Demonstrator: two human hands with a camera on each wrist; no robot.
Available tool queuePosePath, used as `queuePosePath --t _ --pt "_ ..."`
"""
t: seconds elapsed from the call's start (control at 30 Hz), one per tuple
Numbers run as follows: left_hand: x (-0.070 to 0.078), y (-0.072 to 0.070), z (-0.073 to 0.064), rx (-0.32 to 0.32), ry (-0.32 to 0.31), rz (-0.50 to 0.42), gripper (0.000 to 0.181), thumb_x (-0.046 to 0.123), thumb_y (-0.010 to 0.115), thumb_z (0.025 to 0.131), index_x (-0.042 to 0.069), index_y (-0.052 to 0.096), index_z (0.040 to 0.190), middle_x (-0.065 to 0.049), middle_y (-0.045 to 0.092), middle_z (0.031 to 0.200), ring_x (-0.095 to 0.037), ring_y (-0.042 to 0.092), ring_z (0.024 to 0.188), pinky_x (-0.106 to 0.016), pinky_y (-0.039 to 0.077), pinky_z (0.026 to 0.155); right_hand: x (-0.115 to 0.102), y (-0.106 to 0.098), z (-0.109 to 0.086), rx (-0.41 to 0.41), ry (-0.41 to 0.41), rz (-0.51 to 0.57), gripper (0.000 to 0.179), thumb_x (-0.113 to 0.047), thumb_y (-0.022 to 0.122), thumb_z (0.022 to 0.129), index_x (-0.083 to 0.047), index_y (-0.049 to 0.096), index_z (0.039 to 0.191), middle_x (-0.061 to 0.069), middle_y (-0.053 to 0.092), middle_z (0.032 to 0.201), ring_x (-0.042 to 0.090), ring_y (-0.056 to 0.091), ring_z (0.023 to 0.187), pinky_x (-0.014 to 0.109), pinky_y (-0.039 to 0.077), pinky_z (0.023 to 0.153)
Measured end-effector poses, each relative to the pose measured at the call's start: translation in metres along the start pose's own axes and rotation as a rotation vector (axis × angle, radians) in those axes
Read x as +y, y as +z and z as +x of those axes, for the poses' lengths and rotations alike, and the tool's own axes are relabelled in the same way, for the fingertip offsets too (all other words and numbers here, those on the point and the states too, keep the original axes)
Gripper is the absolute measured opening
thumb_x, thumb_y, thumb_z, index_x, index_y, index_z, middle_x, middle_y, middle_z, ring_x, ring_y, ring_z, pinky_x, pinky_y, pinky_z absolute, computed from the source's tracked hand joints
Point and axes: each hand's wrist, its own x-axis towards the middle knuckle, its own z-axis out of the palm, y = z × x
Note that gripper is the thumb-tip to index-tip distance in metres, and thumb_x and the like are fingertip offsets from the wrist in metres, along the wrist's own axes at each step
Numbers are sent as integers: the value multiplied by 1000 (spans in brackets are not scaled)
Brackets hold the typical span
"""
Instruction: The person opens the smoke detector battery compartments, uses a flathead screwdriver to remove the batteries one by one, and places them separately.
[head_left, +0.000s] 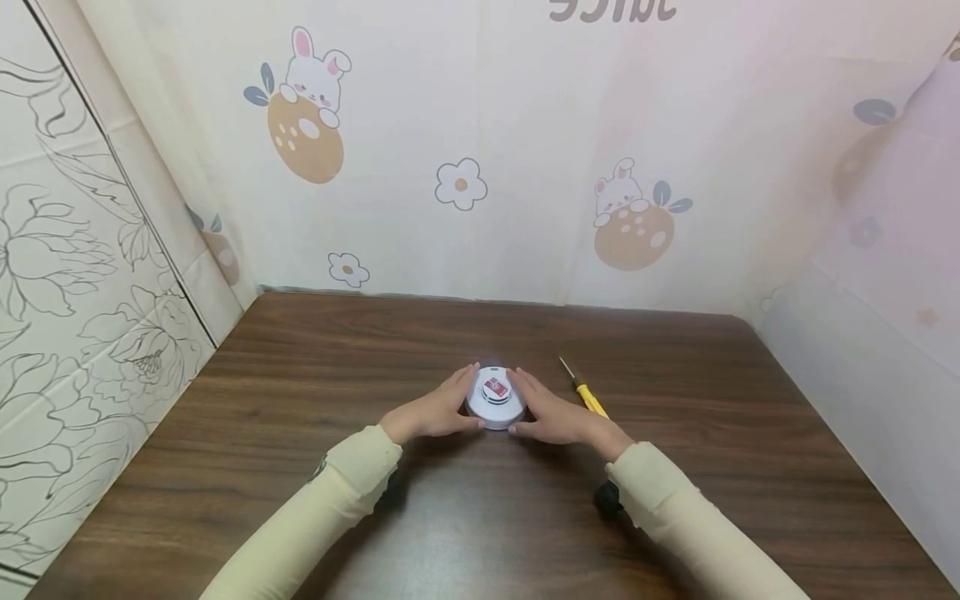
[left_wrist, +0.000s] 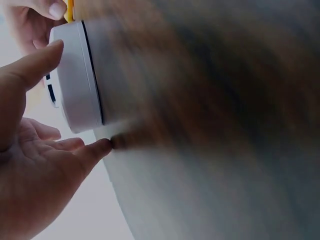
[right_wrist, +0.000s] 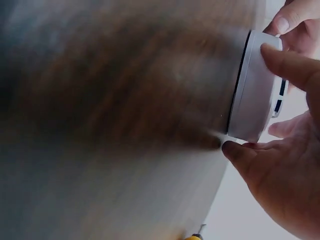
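Observation:
A round white smoke detector (head_left: 495,398) with a red label on its raised centre sits flat on the brown wooden table. My left hand (head_left: 438,410) holds it from the left, thumb at the near side and fingers along the far side. From the right, my right hand (head_left: 558,418) holds it in the same way. In the left wrist view the left thumb (left_wrist: 42,61) lies against the detector's side wall (left_wrist: 80,85). The right wrist view shows the right thumb (right_wrist: 287,65) on the opposite part of that wall.
A screwdriver (head_left: 591,400) with a yellow handle lies just beyond the right hand, its tip pointing away. The wooden table (head_left: 360,342) ends at a patterned cloth (head_left: 525,242) at the back. More cloth hangs on both sides.

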Motion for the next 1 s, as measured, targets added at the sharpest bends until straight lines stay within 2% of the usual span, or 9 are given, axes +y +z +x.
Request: queuePosePath --t 0.17,0.4,0.6,0.9,1.0 --pt "2 1 4 9 24 13 81 28 61 83 -3 12 139 -22 11 143 -28 15 131 -38 19 107 2 0 3 16 -11 12 79 -29 57 86 -6 6 141 17 7 145 24 8 132 42 18 106" --pt "4 0 8 74 22 32 79 27 67 77 -5 24 136 -23 25 138 -31 27 126 -39 26 104 1 -1 4 43 -34 33 79 -23 60 84 -1 9 140 21 11 143 29 12 131 44 18 106" --pt "5 2 8 78 11 46 76 24 67 77 -5 26 135 -22 28 137 -31 29 125 -39 27 103 -1 0 3 55 -22 36 79 -21 62 82 -2 12 140 18 16 143 29 15 130 45 19 105" --pt "8 0 7 70 8 38 72 22 64 80 -4 26 135 -22 28 138 -30 26 126 -38 24 105 0 -4 4 97 8 64 77 -23 67 78 0 22 137 15 30 138 26 29 126 43 25 104" --pt "8 -2 7 68 30 35 71 22 64 80 -6 27 134 -24 28 137 -31 27 126 -38 24 105 1 -5 4 106 8 78 75 -24 67 77 0 26 136 13 35 136 25 33 123 42 28 102"
